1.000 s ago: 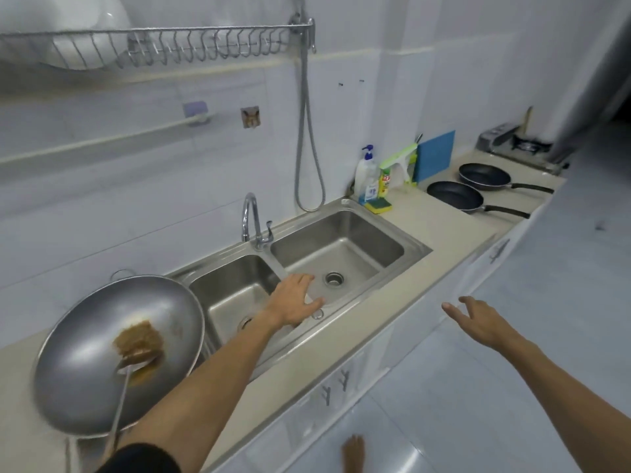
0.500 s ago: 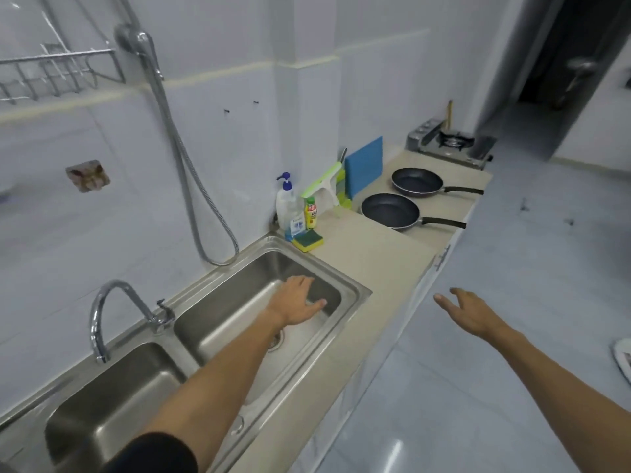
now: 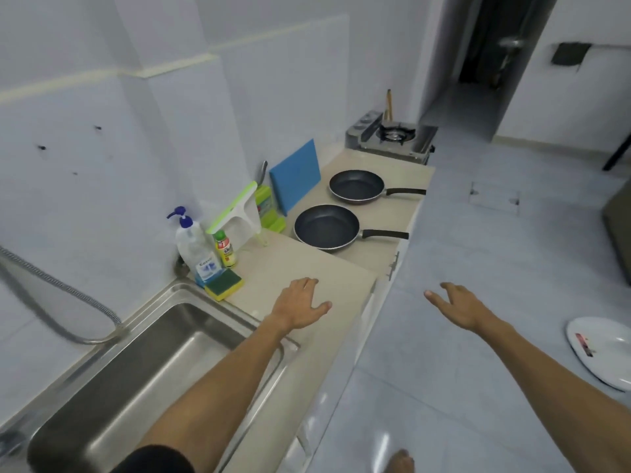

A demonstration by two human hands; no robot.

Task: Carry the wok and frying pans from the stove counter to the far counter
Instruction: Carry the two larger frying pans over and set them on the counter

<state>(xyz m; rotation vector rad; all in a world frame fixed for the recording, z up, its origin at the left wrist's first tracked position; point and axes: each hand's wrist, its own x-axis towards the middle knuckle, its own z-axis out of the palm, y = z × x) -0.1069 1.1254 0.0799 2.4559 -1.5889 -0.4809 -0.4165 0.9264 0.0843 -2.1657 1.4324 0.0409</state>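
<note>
Now the beige counter (image 3: 341, 285) is seen running ahead toward the gas stove (image 3: 392, 138). Two black frying pans are set on it: the nearer pan (image 3: 326, 227) and the farther pan (image 3: 356, 186), handles pointing right toward the floor side. Both lie ahead of the empty, spread left hand (image 3: 300, 305) and right hand (image 3: 457, 303); the left is nearer. Since a second ago, the wok has left view and the pans are closer.

White tiled walls (image 3: 102, 114), glossy grey floor (image 3: 478, 370).
</note>
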